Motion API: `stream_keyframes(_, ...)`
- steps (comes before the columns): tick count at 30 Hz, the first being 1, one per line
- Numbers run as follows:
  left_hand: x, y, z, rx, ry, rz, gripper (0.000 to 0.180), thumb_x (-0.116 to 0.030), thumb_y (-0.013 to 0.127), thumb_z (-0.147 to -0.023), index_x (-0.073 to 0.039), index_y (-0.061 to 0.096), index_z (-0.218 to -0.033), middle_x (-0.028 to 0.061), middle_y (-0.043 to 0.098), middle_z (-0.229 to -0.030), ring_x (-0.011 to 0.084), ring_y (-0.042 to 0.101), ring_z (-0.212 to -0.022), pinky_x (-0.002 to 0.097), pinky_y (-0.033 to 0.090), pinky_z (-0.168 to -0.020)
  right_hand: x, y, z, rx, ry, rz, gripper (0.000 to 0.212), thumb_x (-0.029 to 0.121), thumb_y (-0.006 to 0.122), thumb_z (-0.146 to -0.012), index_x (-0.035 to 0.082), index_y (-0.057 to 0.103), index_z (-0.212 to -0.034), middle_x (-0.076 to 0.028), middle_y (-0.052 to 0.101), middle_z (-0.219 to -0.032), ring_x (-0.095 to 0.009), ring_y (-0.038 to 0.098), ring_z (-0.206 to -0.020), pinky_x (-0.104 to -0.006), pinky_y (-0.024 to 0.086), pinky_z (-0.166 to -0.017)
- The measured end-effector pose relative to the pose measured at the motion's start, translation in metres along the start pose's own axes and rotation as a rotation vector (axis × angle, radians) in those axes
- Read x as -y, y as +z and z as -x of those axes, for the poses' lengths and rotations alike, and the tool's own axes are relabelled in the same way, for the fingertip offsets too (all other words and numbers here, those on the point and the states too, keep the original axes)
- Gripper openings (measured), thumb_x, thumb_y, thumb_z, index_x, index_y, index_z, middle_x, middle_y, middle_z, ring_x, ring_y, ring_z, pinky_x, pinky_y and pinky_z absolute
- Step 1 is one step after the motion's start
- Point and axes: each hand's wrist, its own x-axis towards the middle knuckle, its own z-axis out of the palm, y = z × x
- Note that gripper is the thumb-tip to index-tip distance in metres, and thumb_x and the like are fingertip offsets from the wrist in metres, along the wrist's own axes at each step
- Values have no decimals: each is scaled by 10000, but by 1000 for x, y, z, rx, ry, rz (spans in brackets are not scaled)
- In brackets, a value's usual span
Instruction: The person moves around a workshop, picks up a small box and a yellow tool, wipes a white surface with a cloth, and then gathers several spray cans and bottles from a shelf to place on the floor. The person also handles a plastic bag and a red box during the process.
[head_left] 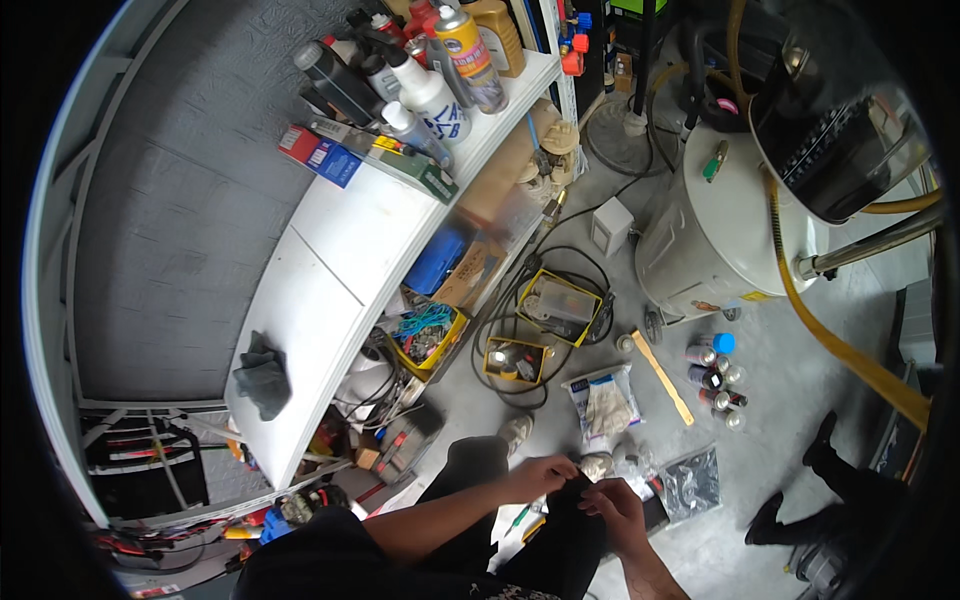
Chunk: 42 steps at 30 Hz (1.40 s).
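My left hand [541,479] and my right hand [614,508] are close together above my lap, fingers bent and pinched. Something dark and small seems to sit between the fingertips, but against my black trousers [560,545] I cannot make out what it is. Just beyond the hands, a plastic packet with light gloves [606,404] lies on the floor. To the right of it is a clear bag with dark contents [692,484], and crumpled clear plastic [634,459] lies nearer my hands.
A white shelf [330,265] with bottles and spray cans runs along the left. Yellow bins [515,362] and coiled cable stand on the floor, with a wooden stick [662,378] and several cans [715,378] farther right. A white tank [715,230] stands beyond; another person's legs [840,490] are at right.
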Motion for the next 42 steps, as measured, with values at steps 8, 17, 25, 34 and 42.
stream_keyframes(8, -53, -110, 130, -255, -202, 28, 263, -224, 711, -1150, -11, 742, -1302, 78, 810, -1185, 178, 804, -1060, 327, 623, -909, 48, 131, 59, -81, 141, -162, 146, 94, 679, -1094, 9, 684, -1212, -101, 781, -1053, -194, 768, -943, -319, 602, -852)
stream_keyframes(17, -75, -244, 145, -268, -116, -155, 317, -288, 756, -1095, -57, 742, -1310, 147, 826, -1219, 317, 818, -1096, 420, 621, -954, 18, 240, -55, -243, 54, 26, 151, 117, 640, -1109, -2, 663, -1198, -86, 751, -1030, -171, 734, -915, -321, 576, -773)
stream_keyframes(25, -96, -425, 174, -433, -30, -204, 280, -245, 721, -1136, -22, 739, -1306, 120, 814, -1223, 248, 792, -1113, 395, 635, -936, 200, 354, -321, -365, -789, 694, 929, 81, 879, -893, 77, 390, -1682, -240, 584, -1466, -439, 736, -1102, -486, 637, -901)
stream_keyframes(34, -91, -535, 169, -457, -52, -299, 250, -169, 768, -1084, -37, 730, -1293, 117, 815, -1202, 244, 794, -1045, 375, 641, -877, 271, 418, -420, -417, -644, 738, 537, 309, 896, -970, 104, 616, -1380, -181, 724, -1324, -440, 756, -1046, -517, 608, -882)
stream_keyframes(42, -156, -701, 91, -948, 306, -662, 460, -18, 817, -958, -78, 654, -1384, 160, 683, -1336, 316, 708, -1133, 434, 615, -932, 264, 421, -409, -374, -752, 758, 516, 278, 912, -947, 100, 611, -1325, -177, 739, -1245, -437, 772, -1054, -530, 620, -878)
